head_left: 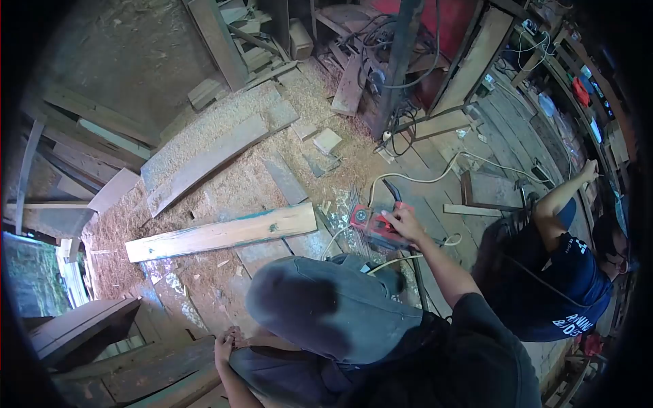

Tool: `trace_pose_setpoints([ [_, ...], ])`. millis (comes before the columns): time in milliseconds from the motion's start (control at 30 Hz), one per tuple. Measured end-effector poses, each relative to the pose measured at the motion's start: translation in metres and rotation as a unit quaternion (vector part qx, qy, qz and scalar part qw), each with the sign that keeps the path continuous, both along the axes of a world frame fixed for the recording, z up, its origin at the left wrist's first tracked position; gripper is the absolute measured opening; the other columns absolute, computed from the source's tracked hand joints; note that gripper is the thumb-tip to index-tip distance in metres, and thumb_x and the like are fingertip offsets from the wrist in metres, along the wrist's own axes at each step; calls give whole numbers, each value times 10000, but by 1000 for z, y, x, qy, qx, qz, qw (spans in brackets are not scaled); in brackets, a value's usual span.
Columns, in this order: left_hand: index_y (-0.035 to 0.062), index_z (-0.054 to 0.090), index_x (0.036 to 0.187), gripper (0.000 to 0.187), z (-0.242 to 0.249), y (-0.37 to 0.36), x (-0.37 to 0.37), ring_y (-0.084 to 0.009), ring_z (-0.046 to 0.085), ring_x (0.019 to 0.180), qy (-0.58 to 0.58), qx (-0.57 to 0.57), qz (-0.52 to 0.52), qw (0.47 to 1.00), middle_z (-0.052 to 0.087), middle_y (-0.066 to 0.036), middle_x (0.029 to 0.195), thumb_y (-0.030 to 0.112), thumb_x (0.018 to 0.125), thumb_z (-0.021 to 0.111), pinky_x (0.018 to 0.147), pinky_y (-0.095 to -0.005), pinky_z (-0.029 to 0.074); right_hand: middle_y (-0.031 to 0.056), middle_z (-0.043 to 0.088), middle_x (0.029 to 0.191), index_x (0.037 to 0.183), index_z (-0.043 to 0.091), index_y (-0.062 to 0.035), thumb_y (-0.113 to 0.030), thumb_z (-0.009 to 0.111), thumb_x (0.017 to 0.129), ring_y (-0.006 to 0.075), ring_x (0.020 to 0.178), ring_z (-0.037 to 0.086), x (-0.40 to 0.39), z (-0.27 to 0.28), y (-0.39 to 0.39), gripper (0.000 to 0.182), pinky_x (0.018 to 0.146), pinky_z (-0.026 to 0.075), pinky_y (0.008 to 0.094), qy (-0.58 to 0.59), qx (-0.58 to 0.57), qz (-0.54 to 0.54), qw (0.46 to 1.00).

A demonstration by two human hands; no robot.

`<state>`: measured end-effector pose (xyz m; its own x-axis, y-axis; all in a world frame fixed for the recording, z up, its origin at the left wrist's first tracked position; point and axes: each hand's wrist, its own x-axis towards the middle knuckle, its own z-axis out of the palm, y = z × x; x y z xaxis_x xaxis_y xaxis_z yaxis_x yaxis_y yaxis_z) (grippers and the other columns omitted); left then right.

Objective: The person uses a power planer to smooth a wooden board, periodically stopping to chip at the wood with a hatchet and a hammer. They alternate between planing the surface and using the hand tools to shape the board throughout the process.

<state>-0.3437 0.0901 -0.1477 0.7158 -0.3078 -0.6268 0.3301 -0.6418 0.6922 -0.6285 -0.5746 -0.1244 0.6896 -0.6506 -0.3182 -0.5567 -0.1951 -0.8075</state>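
Note:
My right hand [404, 225] is wrapped round the handle of a red electric planer [381, 230], which rests on the floor beyond my bent knee. A pale cord and a dark hose lie about the tool. At the lower left, my left hand [228, 342] has its fingers curled in beside my leg; whatever is in them, if anything, is hidden. In front of me lies a long pale board [224, 232] with knots and blue-green marks along its edges. It sits across the shavings, left of the planer and apart from both hands.
Wood shavings [197, 153] cover the plank floor, with another board [211, 163] and small offcuts [328, 141] among them. A dark post [396, 75] with hanging cables stands behind. To the right, a co-worker [554, 285] in a dark shirt reaches toward cluttered shelves. The cord [425, 178] trails across the floor.

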Motion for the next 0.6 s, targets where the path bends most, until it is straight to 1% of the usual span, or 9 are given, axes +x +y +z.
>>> trace_pose_setpoints([
  [33,4,672,1078,200,2,0,0,-140,651,773,2,3,-1,1000,684,-64,885,95,934,568,672,-273,532,38,542,556,704,672,26,-516,549,942,101,571,530,0,-1,-1,605,538,430,318,2,3,-1,1000],
  [133,17,664,1135,238,37,-28,-6,-148,658,778,46,6,14,999,693,-66,904,82,932,560,684,-281,542,128,642,674,902,728,-1,-502,565,923,201,619,608,5,8,-6,527,631,498,349,34,-68,58,995],
  [167,9,663,1123,230,41,-34,-7,-152,658,778,48,8,23,999,693,-66,906,75,929,560,689,-289,543,128,642,674,902,728,-1,-502,565,923,201,619,608,8,13,-4,527,631,498,349,34,-68,57,995],
  [233,2,663,1112,222,40,-35,-5,-156,659,779,50,10,32,998,693,-67,907,68,926,559,693,-297,544,177,678,802,984,734,-55,-539,564,899,293,747,656,13,21,-1,519,712,512,393,79,-138,89,983],
  [267,-6,655,1101,213,36,-33,-3,-157,659,784,27,26,11,999,693,-72,906,61,927,552,698,-298,545,177,678,802,984,734,-55,-539,564,899,293,747,656,14,20,-1,519,712,512,393,79,-138,89,983],
  [333,-14,647,1090,203,31,-27,-1,-158,660,789,4,44,-8,999,693,-77,905,54,928,546,702,-300,546,196,684,849,981,738,-74,-581,551,885,329,855,661,18,18,-1,549,751,507,425,154,-127,98,975],
  [433,-28,645,1052,183,35,-33,-3,-168,666,821,18,29,10,999,700,-102,925,42,926,533,728,-305,548,196,685,779,910,734,-94,-638,492,876,342,795,678,19,22,2,597,727,519,442,128,-149,92,976],
  [533,-35,637,1060,193,40,-35,-3,-184,674,865,19,48,-8,999,701,-123,959,22,927,510,758,-311,549,183,677,793,975,732,-50,-575,548,892,311,792,667,20,29,3,563,728,507,403,154,-90,94,980],
  [600,-43,629,1068,201,46,-42,-5,-199,678,892,16,61,-10,998,698,-135,978,11,931,492,771,-315,549,184,674,785,972,731,-43,-564,550,896,307,773,664,14,26,6,556,721,504,397,137,-98,81,982],
])
